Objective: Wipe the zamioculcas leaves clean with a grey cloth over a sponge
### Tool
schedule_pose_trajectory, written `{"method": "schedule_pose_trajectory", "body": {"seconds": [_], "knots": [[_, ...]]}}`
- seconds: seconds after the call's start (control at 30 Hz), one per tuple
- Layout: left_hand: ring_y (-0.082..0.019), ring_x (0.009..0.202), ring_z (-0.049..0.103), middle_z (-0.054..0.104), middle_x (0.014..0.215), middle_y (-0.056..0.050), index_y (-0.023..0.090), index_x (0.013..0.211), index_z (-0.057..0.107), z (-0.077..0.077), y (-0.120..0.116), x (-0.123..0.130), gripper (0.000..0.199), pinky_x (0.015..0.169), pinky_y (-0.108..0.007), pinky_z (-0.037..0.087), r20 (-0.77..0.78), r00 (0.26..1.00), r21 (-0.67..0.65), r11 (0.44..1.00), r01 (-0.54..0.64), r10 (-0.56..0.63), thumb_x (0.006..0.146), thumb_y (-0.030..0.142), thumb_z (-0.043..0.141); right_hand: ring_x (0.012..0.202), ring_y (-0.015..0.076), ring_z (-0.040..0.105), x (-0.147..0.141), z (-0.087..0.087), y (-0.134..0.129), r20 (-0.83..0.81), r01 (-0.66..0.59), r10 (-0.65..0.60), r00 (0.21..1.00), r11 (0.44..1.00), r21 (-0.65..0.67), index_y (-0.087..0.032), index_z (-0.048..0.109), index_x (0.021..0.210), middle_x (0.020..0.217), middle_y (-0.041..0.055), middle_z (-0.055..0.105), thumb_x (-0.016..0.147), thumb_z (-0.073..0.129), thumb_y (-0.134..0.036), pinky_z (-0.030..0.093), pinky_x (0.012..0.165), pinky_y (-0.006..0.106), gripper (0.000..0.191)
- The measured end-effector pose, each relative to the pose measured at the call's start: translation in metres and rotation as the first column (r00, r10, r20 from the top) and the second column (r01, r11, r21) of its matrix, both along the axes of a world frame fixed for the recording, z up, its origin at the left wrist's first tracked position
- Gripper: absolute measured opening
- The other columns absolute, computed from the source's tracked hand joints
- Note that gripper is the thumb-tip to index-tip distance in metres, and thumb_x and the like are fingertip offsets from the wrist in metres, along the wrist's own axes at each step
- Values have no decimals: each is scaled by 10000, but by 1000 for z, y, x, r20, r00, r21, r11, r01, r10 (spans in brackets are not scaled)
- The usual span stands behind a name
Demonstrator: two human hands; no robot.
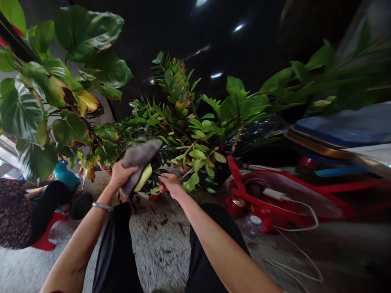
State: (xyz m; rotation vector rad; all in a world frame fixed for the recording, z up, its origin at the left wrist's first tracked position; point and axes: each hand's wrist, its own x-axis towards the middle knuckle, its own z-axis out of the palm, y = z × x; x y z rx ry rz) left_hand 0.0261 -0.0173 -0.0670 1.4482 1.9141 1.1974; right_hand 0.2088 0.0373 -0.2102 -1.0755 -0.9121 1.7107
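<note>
Just ahead of my left grip (pixel 121 175), a soft grey cloth with a yellow-green face (pixel 142 154) sticks up and out, its far end blurred. I have that grip closed around the cloth, thumb across its grey side, and a silver metal bangle (pixel 102 206) circles the wrist behind it. To the right of it and near it, my right grip (pixel 171 184) has its fingers curled in at a dark, narrow green leaf (pixel 155 177); I cannot tell whether they pinch it or only touch it. Beyond both grips stands a dense bank of green potted foliage (pixel 198 154), with small oval leaves nearest the right one. Well to the left of my left grip, a plant with broad, glossy heart-shaped leaves (pixel 23 110) bears a yellow leaf browned at the edge (pixel 87 101). Lower on that side, I see another person in dark patterned clothing (pixel 15 215) on a red plastic stool (pixel 50 232). Off to the right of my right grip, a red plastic basket (pixel 240 191) holds a white plug-like block (pixel 274 194) with a white cable. Below both grips lies rough grey concrete floor (pixel 161 240).
</note>
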Motion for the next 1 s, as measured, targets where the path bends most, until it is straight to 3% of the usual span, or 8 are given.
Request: {"method": "schedule_pose_trajectory", "body": {"seconds": [0.1,0.17,0.37,0.47,0.63,0.73,0.87,1.0], "knots": [[-227,672,657,731,699,-32,177,776,781,-15,-19,3,318,625,-327,508,36,982,-196,962,189,-186,534,347,898,293,105,475,7,-3,-1,27,-6,7,1000,1000,-17,-214,571,540,396,-17,586,733,769,-200,349,288,191,277],[-221,654,656,735,706,-31,178,779,776,-2,-26,0,355,628,-332,529,130,971,-159,963,219,-200,521,383,909,283,100,459,11,-4,-2,34,-17,17,999,1000,-20,-210,574,550,405,-4,602,756,749,-187,319,282,189,271],[-227,806,698,787,908,-57,219,884,746,56,13,4,367,752,-349,570,194,979,296,948,-120,63,644,452,898,309,94,504,17,-2,1,17,9,-8,1000,1000,-26,-186,628,722,477,-18,648,824,738,-201,368,316,174,151],[-242,826,698,790,904,-64,220,871,754,30,19,12,295,763,-360,555,92,989,192,973,-130,114,669,394,882,315,93,510,13,-1,3,4,24,-24,1000,999,-44,-191,605,733,484,-24,647,834,744,-202,377,325,173,172],[-239,687,652,711,668,-16,200,695,757,-27,-24,0,251,660,-348,500,7,990,-240,961,139,-141,530,323,901,299,95,494,10,-1,1,5,21,-21,1000,997,-74,-193,572,662,446,-24,621,830,658,-83,363,311,176,218],[-226,681,645,724,700,-22,201,734,766,-8,-33,-9,298,674,-347,514,127,980,-190,966,175,-153,516,348,906,299,95,492,12,-1,-2,16,24,-23,1000,996,-82,-194,569,660,444,-21,619,844,641,-71,326,294,171,232],[-216,742,647,755,810,-47,198,853,766,41,-2,-2,377,709,-342,532,239,970,137,991,7,-40,578,405,920,329,106,533,12,1,-1,27,35,-33,999,996,-85,-191,597,732,483,-16,651,847,680,-115,355,305,172,160],[-218,867,665,791,964,-76,194,932,752,31,27,14,302,808,-342,527,206,976,173,979,-109,73,711,354,879,338,111,538,8,3,-1,29,41,-39,999,996,-77,-188,610,749,492,-10,655,847,673,-125,366,315,180,133]]}}
